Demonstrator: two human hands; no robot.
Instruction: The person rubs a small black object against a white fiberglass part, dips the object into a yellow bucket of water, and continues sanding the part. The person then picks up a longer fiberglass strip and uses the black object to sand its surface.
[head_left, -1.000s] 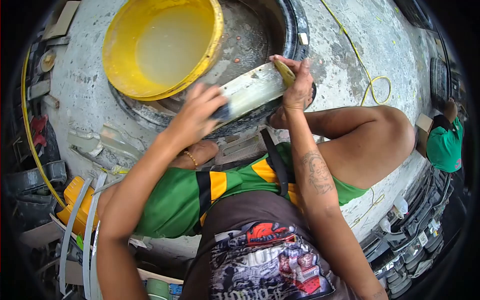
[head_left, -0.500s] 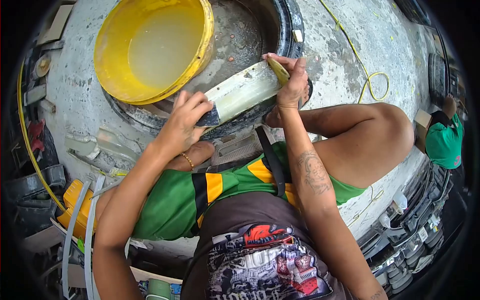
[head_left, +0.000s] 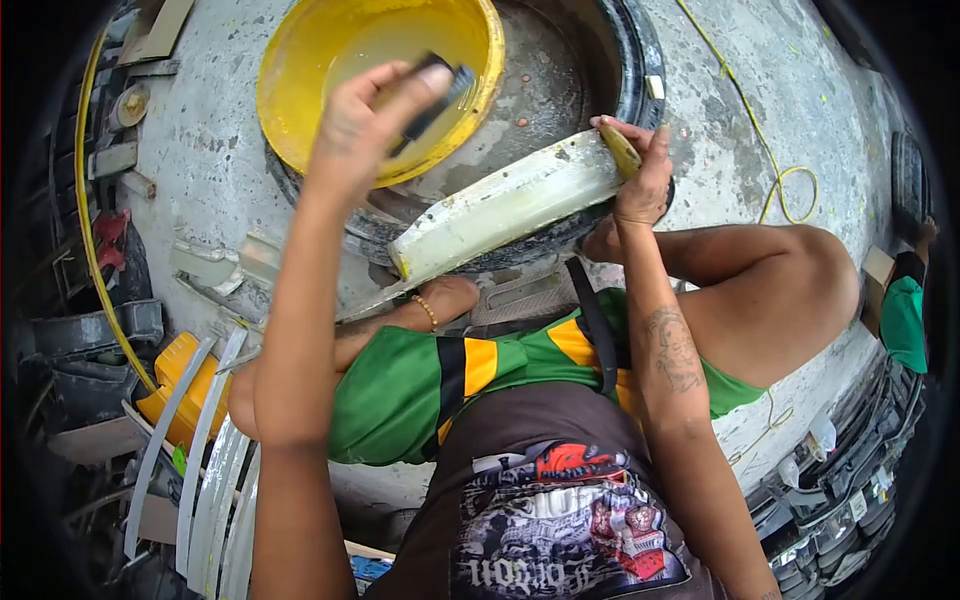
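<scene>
My left hand (head_left: 360, 125) is raised over the near side of a yellow tub (head_left: 288, 120) of cloudy water. Its fingers close on a dark piece of sandpaper (head_left: 432, 112), blurred by motion. A long, pale, scuffed plastic strip (head_left: 510, 208) slants across the tyre in front of me, its left end free of my hand. My right hand (head_left: 645, 180) grips the upper right end of that strip, fingers at the far edge, thumb raised beside a yellowish end face (head_left: 622, 152).
The tub leans in a big black tyre (head_left: 638, 65) with a wet bottom; a small white block (head_left: 655, 87) sits on its rim. A yellow hose (head_left: 755, 115) lies on the concrete at right. Car parts (head_left: 845, 490) are piled at lower right, near another person's green sleeve (head_left: 903, 320).
My left hand has lifted off the strip's left end and moved up over the tub with the sandpaper. My right hand keeps its grip. The whole view has shifted slightly.
</scene>
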